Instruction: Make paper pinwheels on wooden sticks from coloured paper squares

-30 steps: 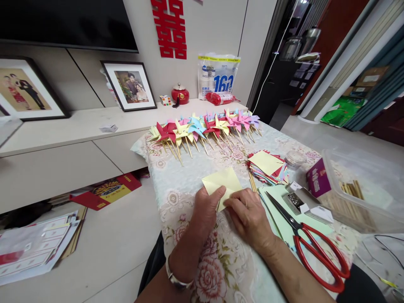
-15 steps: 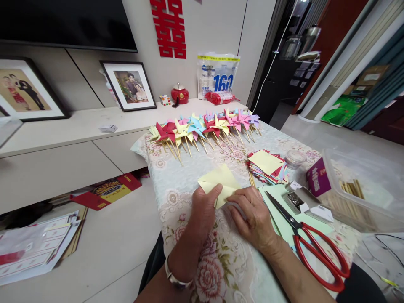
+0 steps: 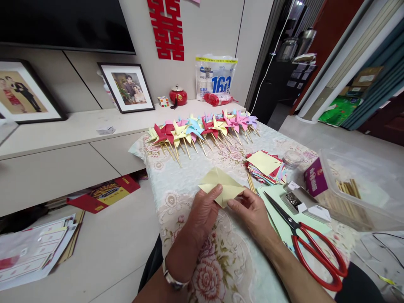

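A pale yellow paper square, creased along its diagonals, is lifted just above the floral tablecloth. My left hand pinches its near left edge with thumb on top. My right hand grips its near right corner. Both hands are closed on the paper. Beyond it lies a row of several finished paper pinwheels on wooden sticks. A stack of coloured paper squares sits to the right of the sheet.
Red-handled scissors lie on a green sheet at the right. Near them are a small box of pins, a purple box and a clear plastic tub holding sticks. A low cabinet with framed photos runs along the left.
The yellow sheet lay flat under both hands; now it is raised off the cloth, its creased flaps open upward, and my right hand has shifted to the right corner.
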Motion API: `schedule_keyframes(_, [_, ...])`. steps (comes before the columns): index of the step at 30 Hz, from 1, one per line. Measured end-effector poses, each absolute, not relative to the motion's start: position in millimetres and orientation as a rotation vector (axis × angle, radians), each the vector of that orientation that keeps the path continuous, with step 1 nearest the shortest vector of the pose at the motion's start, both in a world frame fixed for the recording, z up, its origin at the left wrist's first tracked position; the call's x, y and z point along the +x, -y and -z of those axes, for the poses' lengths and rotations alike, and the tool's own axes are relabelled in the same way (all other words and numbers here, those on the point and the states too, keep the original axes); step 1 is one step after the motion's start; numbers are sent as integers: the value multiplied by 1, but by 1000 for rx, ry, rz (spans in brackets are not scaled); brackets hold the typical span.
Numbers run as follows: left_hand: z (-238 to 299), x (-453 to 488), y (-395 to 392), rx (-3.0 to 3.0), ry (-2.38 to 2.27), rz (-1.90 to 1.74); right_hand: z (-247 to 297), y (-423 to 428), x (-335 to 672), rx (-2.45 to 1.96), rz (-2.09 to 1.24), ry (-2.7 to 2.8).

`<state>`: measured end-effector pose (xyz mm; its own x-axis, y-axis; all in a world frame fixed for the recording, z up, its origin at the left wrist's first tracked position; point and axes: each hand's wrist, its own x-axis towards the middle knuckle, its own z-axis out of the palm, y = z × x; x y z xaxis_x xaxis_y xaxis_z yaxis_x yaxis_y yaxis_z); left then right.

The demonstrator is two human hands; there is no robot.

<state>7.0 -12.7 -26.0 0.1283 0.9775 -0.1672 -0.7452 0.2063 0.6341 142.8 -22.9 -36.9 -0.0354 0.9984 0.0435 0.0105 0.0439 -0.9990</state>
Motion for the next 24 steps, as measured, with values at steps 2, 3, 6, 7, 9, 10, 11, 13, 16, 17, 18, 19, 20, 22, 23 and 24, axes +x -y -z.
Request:
schedule_keyframes(2, [26,8,14,482,-629,-1260,39,22,142,-1141,-1168,1197])
schedule_keyframes(3, [27,9,14,494,-646,-1238,39,22,142,-1130,-1145,1154])
schedule_keyframes(6, [28,10,13,511,-825,-1188,35,19,147,-1131,-1047,1047])
schedule_keyframes(7, [29,11,13,519,-916,-1173,34,19,150,-1156,-990,1027])
schedule_keyframes(9, [31,11,14,572,-1090,-1144,32,17,156,-1229,-854,1019])
schedule_keyframes(10, [32,12,14,625,-1149,-1126,31,17,159,-1273,-772,1033])
schedule_keyframes(11, [34,12,15,694,-1181,-1107,31,17,162,-1320,-680,1062])
schedule_keyframes(13, [38,13,16,834,-1169,-1079,31,17,166,-1392,-461,1175])
schedule_keyframes(16, [42,17,18,964,-1041,-1154,31,17,168,-1370,-118,1446])
schedule_keyframes(17, [43,20,19,980,-984,-1195,32,17,168,-1331,-47,1542])
schedule_keyframes(18, [43,22,19,985,-920,-1224,32,18,167,-1292,-3,1633])
schedule_keyframes(19, [43,24,19,978,-850,-1238,32,18,166,-1259,22,1709])
schedule_keyframes(20, [42,26,20,955,-778,-1235,32,18,165,-1232,37,1771])
schedule_keyframes(22, [40,30,20,881,-657,-1213,33,18,163,-1189,55,1860])
schedule_keyframes(23, [38,31,20,843,-623,-1214,34,18,162,-1175,62,1891])
schedule_keyframes(24, [37,32,20,808,-609,-1225,34,18,161,-1166,67,1915])
